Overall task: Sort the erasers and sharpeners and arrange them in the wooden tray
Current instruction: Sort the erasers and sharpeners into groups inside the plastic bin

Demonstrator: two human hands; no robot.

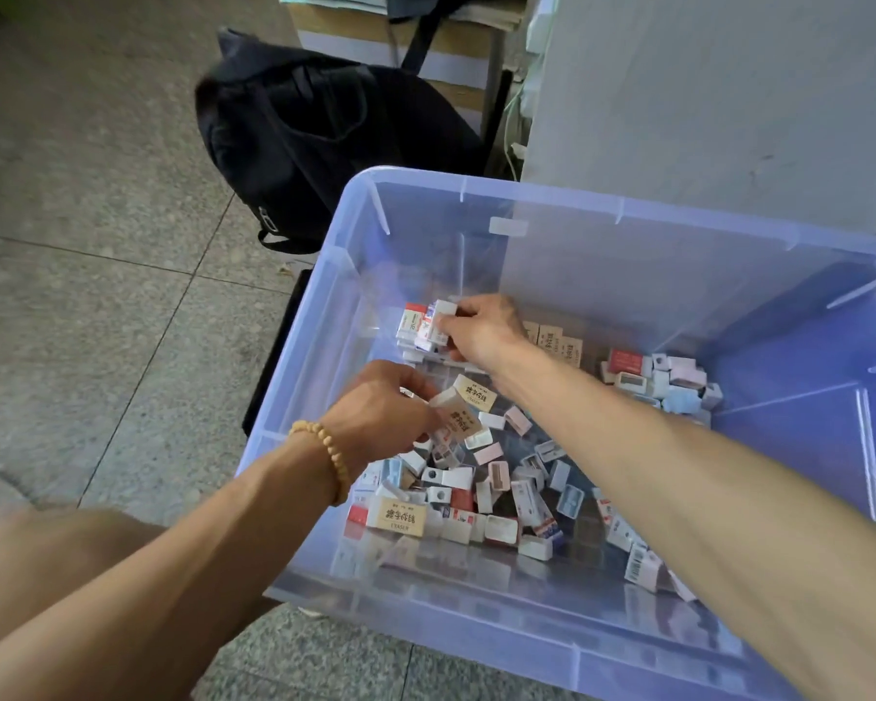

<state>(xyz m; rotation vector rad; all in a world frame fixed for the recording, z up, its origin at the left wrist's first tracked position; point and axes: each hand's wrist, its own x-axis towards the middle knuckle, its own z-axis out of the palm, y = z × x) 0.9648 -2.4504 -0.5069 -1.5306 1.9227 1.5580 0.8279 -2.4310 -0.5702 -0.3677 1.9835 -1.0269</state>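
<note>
A clear blue plastic bin holds a loose pile of several erasers and sharpeners. My left hand is inside the bin and grips a beige-sleeved eraser. My right hand reaches to the bin's far left part and pinches a white eraser against a stack of red-and-white sleeved erasers. A row of beige erasers lies just right of that hand. More red, white and pale blue pieces sit at the far right. No wooden tray is in view.
A black backpack lies on the stone tile floor behind the bin. A grey wall rises at the right. A desk with papers stands at the top. A beaded bracelet circles my left wrist.
</note>
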